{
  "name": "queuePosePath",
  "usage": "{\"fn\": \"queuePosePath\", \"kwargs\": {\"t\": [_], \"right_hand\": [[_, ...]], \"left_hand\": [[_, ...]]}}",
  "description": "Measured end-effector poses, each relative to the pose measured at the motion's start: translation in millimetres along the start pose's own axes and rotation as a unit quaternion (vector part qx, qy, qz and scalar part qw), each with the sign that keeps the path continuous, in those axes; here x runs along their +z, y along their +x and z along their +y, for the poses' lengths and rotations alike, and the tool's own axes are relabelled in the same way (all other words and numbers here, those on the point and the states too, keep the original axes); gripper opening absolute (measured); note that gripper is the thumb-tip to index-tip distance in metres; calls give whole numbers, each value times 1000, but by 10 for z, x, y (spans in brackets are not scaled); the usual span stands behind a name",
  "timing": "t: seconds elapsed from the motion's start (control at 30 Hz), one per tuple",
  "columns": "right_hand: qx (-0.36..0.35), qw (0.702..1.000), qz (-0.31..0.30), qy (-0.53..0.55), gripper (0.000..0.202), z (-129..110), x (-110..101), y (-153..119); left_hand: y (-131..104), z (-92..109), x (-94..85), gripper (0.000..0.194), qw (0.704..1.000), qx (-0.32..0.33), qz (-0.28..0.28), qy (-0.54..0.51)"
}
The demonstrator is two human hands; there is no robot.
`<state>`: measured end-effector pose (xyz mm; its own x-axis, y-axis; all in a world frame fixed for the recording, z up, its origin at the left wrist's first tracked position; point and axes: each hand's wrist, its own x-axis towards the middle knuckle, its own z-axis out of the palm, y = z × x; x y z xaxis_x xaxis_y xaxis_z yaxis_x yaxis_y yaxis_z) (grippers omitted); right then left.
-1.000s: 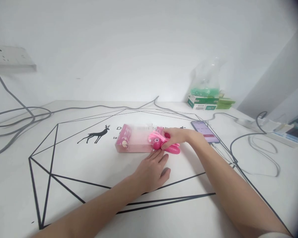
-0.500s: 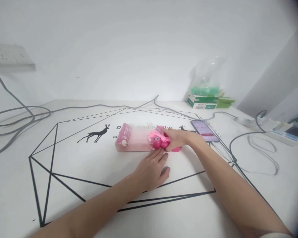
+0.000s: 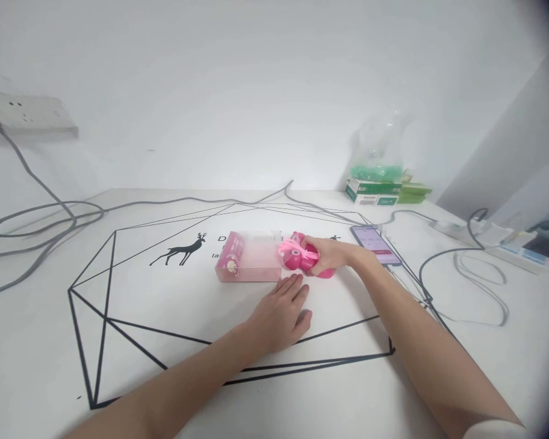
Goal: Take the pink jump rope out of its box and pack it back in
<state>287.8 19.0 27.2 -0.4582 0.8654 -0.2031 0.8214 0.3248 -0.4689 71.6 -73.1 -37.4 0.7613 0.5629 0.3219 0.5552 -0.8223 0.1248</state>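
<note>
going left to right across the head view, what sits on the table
White wall socket strip → grey cable loop → black deer print → clear pink-ended box → pink toy in the right hand → smartphone → white power strip

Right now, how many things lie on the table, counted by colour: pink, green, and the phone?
Pink: 2, the clear pink box and the pink toy in the right hand
Green: 3, the bag of green bits, the green-and-white carton and the green packet
Phone: 1, the smartphone
Total: 6
</note>
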Motion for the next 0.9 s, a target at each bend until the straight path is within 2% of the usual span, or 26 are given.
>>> {"fn": "queuePosePath", "kwargs": {"t": [0.37, 0.53, 0.67, 0.9], "right_hand": [[-24, 999, 36, 1, 47, -71, -205, -168], [-29, 999, 22, 1, 49, -88, -200, -168], [-35, 998, 19, 39, 48, -41, -169, -158], [-88, 985, 20, 149, 43, 22, -169, -194]], "left_hand": [[-5, 11, -43, 49, 1000, 0, -18, -22], [-3, 9, -14, 47, 1000, -4, -14, -19], [-5, 10, -18, 47, 1000, -2, -23, -11], [-4, 30, -82, 42, 1000, 14, -11, -11]]}}
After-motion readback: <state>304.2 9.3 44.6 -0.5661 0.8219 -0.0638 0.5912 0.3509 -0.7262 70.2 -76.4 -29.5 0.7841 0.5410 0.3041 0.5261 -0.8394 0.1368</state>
